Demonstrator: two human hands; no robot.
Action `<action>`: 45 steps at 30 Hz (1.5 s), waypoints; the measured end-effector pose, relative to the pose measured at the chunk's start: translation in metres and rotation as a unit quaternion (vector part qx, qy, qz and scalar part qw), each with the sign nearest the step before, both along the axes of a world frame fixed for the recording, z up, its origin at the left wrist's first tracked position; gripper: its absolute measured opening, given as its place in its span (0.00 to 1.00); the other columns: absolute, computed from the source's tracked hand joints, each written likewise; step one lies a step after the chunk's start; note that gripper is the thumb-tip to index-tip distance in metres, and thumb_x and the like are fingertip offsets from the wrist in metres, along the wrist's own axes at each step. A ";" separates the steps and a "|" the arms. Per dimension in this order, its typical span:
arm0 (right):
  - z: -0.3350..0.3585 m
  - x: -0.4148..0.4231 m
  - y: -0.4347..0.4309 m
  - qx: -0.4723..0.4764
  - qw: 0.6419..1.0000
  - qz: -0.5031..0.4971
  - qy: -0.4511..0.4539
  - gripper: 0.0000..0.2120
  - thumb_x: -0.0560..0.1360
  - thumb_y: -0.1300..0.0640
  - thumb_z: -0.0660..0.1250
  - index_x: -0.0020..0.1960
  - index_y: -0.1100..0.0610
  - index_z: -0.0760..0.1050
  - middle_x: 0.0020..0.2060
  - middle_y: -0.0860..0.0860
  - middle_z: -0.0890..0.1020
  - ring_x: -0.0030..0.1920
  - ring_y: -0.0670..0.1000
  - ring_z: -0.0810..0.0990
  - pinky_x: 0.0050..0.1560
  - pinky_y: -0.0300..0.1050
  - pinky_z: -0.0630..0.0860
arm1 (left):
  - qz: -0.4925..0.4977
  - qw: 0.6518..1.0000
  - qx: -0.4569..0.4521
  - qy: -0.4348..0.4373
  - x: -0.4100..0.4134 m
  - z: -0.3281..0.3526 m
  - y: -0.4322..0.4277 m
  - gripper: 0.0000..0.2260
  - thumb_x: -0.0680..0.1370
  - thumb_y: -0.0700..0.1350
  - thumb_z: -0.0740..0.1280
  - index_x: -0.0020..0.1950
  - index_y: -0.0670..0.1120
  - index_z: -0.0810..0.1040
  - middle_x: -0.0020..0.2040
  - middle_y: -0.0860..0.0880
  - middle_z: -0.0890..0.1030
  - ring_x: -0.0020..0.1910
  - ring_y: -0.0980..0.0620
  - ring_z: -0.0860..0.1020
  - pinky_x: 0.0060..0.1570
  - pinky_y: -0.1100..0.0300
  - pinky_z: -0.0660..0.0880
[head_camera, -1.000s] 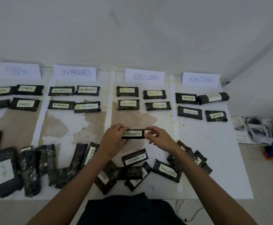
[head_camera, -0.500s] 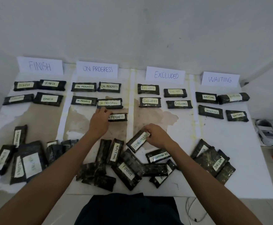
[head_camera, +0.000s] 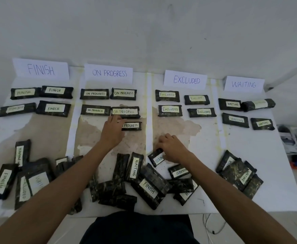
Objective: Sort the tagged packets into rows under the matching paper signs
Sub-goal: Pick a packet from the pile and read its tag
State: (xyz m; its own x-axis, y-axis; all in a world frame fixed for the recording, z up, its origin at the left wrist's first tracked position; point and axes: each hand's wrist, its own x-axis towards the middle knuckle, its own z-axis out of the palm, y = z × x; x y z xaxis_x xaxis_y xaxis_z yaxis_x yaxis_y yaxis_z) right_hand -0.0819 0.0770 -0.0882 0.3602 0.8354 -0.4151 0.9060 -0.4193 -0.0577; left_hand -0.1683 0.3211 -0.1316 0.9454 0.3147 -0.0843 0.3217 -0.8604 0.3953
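Newly placed, one packet (head_camera: 132,125) touches the seemingly relaxed left grip (head_camera: 111,132); right grip (head_camera: 172,148) clutches another packet (head_camera: 155,158).

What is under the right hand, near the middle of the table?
A dark packet, which the right hand grips at one end. Its tag shows only the letters "GRESS". The hand covers the rest of the word and the packet's far end.
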 end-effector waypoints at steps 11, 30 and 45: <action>0.042 -0.025 0.018 0.200 0.816 -0.425 0.339 0.16 0.70 0.59 0.73 0.53 0.56 0.70 0.44 0.52 0.79 0.43 0.51 0.79 0.41 0.45 0.79 | 0.105 0.928 -0.356 0.032 -0.074 0.060 -0.090 0.23 0.74 0.45 0.70 0.68 0.49 0.70 0.59 0.50 0.74 0.53 0.54 0.74 0.52 0.60 0.73; 0.015 -0.064 0.071 0.142 0.816 -0.439 0.348 0.11 0.74 0.54 0.68 0.53 0.56 0.72 0.41 0.49 0.76 0.42 0.50 0.77 0.37 0.38 0.72 | 0.061 0.994 -0.033 0.082 -0.071 0.019 0.050 0.28 0.70 0.40 0.70 0.69 0.41 0.66 0.63 0.42 0.72 0.60 0.41 0.69 0.57 0.48 0.72; -0.007 -0.122 0.072 -0.035 0.927 -0.356 0.111 0.37 0.70 0.39 0.67 0.68 0.60 0.58 0.59 0.59 0.72 0.58 0.60 0.72 0.56 0.54 0.71 | 0.051 0.996 -0.003 0.076 -0.062 0.013 0.077 0.29 0.67 0.31 0.66 0.69 0.40 0.68 0.63 0.39 0.70 0.62 0.38 0.67 0.58 0.45 0.70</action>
